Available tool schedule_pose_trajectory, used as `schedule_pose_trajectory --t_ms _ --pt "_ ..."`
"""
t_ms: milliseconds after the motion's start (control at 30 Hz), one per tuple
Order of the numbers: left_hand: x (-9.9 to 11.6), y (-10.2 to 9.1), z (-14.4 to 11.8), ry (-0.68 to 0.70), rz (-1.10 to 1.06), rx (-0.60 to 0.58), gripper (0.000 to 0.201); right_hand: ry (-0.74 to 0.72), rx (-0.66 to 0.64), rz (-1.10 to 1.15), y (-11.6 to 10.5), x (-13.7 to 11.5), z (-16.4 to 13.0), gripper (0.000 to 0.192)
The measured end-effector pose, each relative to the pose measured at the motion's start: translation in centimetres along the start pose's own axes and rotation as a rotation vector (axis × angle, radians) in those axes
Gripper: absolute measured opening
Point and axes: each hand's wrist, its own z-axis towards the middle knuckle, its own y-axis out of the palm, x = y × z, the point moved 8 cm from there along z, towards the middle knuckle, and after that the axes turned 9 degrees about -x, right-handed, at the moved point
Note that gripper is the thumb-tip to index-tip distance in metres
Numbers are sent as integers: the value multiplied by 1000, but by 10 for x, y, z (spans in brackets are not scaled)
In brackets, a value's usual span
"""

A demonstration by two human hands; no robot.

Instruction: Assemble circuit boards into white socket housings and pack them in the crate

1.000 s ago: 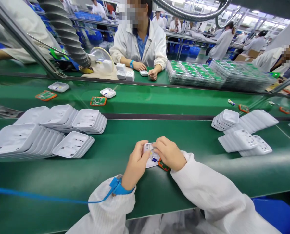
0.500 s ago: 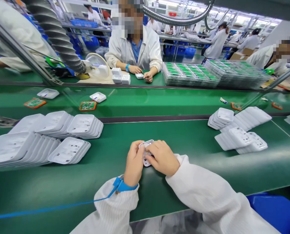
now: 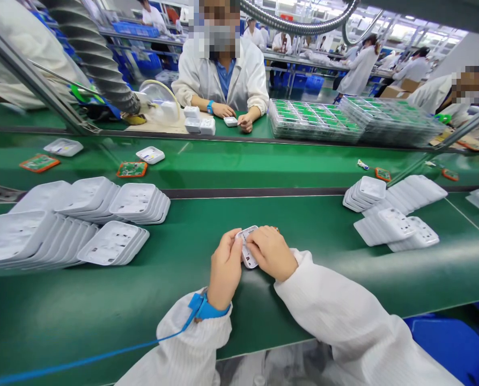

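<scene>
Between my two hands, above the green work surface, is a small white plastic casing [image 3: 250,261] with its inner side facing up. My left hand [image 3: 225,268] grips its left edge, thumb on top. The curled fingers of my right hand [image 3: 273,253] press on its upper right part and hide much of it; whether they hold a smaller part cannot be made out. A blue wrist strap [image 3: 210,309] with a cord circles my left wrist. Stacks of similar white casings stand at the left [image 3: 114,244] and at the right [image 3: 388,226].
Beyond a dark rail [image 3: 263,193] runs a green conveyor belt [image 3: 243,163] carrying orange-framed circuit boards [image 3: 132,169] and white casings [image 3: 150,155]. Across it sits a co-worker [image 3: 223,80], beside trays of green boards [image 3: 311,119]. A blue seat [image 3: 450,348] is at lower right.
The pieces on the belt have shifted left. My right fingers have moved slightly up along the casing, uncovering its lower part. Both hands stay on it.
</scene>
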Motion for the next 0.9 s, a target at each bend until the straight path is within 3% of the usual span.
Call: schedule_pose_trajectory --t_ms 300,433,533,733,900 --pt "1 -5 -3 -2 74 38 36 -63 -14 -80 8 -10 -1 25" --pt "0 -4 -6 -30 173 27 32 -106 -30 -158 17 -11 0 27" --pt "-4 -4 -4 -28 129 -1 34 -131 -68 -117 23 -6 0 25" --pt "-10 -11 5 -31 -90 -44 42 -50 4 -57 5 6 -11 17" --pt "0 -12 4 -18 -55 -94 41 -53 16 -154 -1 8 -18 15"
